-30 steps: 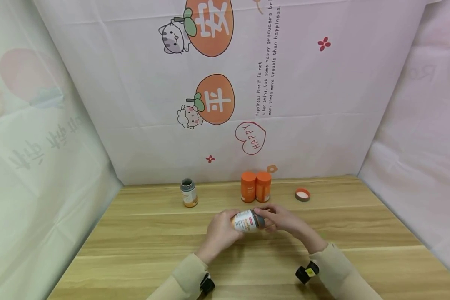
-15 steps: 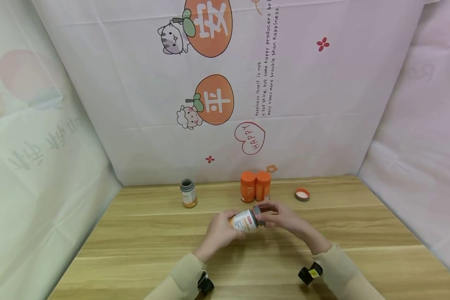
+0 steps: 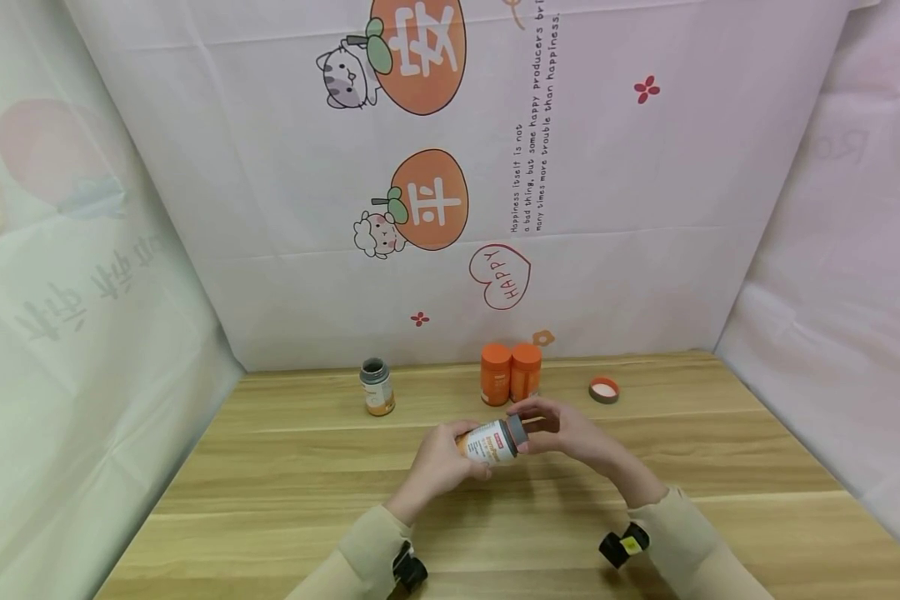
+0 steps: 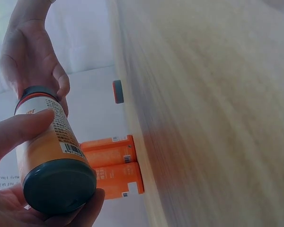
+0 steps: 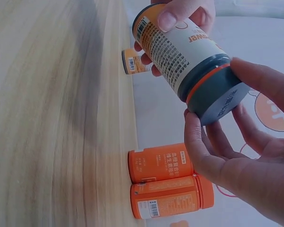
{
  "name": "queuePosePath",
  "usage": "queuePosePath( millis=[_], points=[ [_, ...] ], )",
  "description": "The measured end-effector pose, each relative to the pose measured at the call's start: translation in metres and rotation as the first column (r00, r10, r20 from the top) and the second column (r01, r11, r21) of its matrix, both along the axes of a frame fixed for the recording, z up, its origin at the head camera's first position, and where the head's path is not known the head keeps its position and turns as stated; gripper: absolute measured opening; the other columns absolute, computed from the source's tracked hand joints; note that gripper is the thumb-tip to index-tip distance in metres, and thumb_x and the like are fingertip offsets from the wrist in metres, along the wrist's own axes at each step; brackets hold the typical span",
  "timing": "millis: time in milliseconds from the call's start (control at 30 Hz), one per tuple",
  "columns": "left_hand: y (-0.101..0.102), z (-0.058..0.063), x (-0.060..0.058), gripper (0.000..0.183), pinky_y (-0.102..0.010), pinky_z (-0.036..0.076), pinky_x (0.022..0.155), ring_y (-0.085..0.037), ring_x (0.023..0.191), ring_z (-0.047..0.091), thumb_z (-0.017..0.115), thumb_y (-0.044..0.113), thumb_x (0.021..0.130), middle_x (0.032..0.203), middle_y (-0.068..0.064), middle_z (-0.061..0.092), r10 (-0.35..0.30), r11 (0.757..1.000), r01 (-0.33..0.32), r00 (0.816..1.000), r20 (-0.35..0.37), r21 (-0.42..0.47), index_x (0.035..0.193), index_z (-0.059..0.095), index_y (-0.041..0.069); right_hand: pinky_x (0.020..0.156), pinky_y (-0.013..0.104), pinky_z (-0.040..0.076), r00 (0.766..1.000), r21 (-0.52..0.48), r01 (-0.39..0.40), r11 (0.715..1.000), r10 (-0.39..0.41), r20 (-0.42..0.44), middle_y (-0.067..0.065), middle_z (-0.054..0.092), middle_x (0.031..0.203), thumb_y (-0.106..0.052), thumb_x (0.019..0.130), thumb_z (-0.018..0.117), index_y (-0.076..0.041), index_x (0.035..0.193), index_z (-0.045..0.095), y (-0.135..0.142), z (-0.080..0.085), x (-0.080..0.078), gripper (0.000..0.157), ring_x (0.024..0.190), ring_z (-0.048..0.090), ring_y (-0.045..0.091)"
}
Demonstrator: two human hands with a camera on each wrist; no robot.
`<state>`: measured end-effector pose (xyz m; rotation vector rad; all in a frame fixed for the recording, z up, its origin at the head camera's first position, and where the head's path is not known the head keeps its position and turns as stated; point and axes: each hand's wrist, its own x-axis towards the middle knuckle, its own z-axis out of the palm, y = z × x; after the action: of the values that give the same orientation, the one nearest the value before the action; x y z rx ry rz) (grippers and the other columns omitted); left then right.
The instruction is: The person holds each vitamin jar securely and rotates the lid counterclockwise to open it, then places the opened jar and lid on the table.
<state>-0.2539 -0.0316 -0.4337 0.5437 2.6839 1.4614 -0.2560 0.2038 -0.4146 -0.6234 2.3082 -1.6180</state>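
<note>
My left hand grips a white and orange supplement bottle, held tilted above the table with its mouth end toward my right hand. The dark grey cap sits on that end, and a red-orange ring shows at the seam in the right wrist view. Thumb and fingertips of my right hand pinch the cap around its edge. In the left wrist view my left thumb lies along the label, and the bottle's dark base faces the camera.
Toward the back left of the wooden table stands a similar bottle without a cap. Two orange bottles stand side by side near the back wall. A loose grey cap with an orange rim lies to their right.
My right hand's fingers have shifted around the cap, leaving more of it visible, and the wrist has moved slightly right. The left hand holds the bottle in nearly the same place.
</note>
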Motion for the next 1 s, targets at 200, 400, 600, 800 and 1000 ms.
queuePosePath(
  millis=[200, 400, 600, 800, 1000],
  points=[
    [-0.001, 0.000, 0.001, 0.058, -0.031, 0.045, 0.068, -0.016, 0.080, 0.055, 0.085, 0.011, 0.057, 0.096, -0.004, 0.068, -0.002, 1.000, 0.002, 1.000, 0.000, 0.001, 0.112, 0.068, 0.010, 0.097, 0.049, 0.044, 1.000, -0.011, -0.019, 1.000, 0.018, -0.025, 0.014, 0.052, 0.132, -0.014, 0.079, 0.075, -0.010, 0.127, 0.053, 0.001, 0.001, 0.000, 0.053, 0.123, 0.047, 0.036],
    [0.000, -0.001, 0.000, 0.058, -0.030, 0.045, 0.069, -0.015, 0.079, 0.055, 0.086, 0.011, 0.057, 0.096, -0.003, 0.068, -0.001, 1.000, 0.001, 1.000, -0.010, 0.001, 0.112, 0.068, 0.010, 0.099, 0.052, 0.042, 0.999, -0.031, -0.029, 0.999, 0.028, -0.025, 0.015, 0.052, 0.133, -0.011, 0.077, 0.076, -0.009, 0.126, 0.053, 0.002, 0.001, 0.000, 0.054, 0.124, 0.047, 0.036],
    [0.000, -0.002, 0.000, 0.058, -0.030, 0.045, 0.067, -0.015, 0.078, 0.055, 0.086, 0.011, 0.057, 0.094, -0.003, 0.068, 0.000, 1.000, 0.000, 1.000, -0.007, 0.000, 0.112, 0.068, 0.010, 0.096, 0.044, 0.046, 1.000, -0.007, 0.005, 1.000, -0.005, -0.022, 0.013, 0.053, 0.132, -0.021, 0.084, 0.072, -0.011, 0.127, 0.053, 0.001, 0.000, -0.001, 0.048, 0.122, 0.049, 0.032],
    [0.002, -0.001, 0.000, 0.057, -0.030, 0.046, 0.067, -0.015, 0.078, 0.056, 0.085, 0.012, 0.057, 0.095, -0.004, 0.067, -0.002, 1.000, 0.002, 1.000, -0.010, 0.006, 0.112, 0.068, 0.010, 0.088, 0.040, 0.052, 0.993, 0.014, 0.113, 0.994, -0.113, 0.043, 0.017, 0.053, 0.130, -0.037, 0.092, 0.059, -0.008, 0.130, 0.050, -0.005, 0.001, -0.002, 0.049, 0.115, 0.055, 0.029],
    [0.005, 0.001, 0.001, 0.058, -0.028, 0.046, 0.064, -0.014, 0.076, 0.056, 0.084, 0.012, 0.055, 0.094, -0.004, 0.068, 0.021, 1.000, -0.022, 0.999, -0.039, -0.011, 0.111, 0.068, 0.010, 0.084, 0.045, 0.053, 0.974, 0.095, 0.204, 0.974, -0.212, 0.078, 0.017, 0.057, 0.122, -0.047, 0.092, 0.056, -0.007, 0.129, 0.052, -0.012, 0.000, -0.003, 0.055, 0.103, 0.060, 0.025]
  ],
)
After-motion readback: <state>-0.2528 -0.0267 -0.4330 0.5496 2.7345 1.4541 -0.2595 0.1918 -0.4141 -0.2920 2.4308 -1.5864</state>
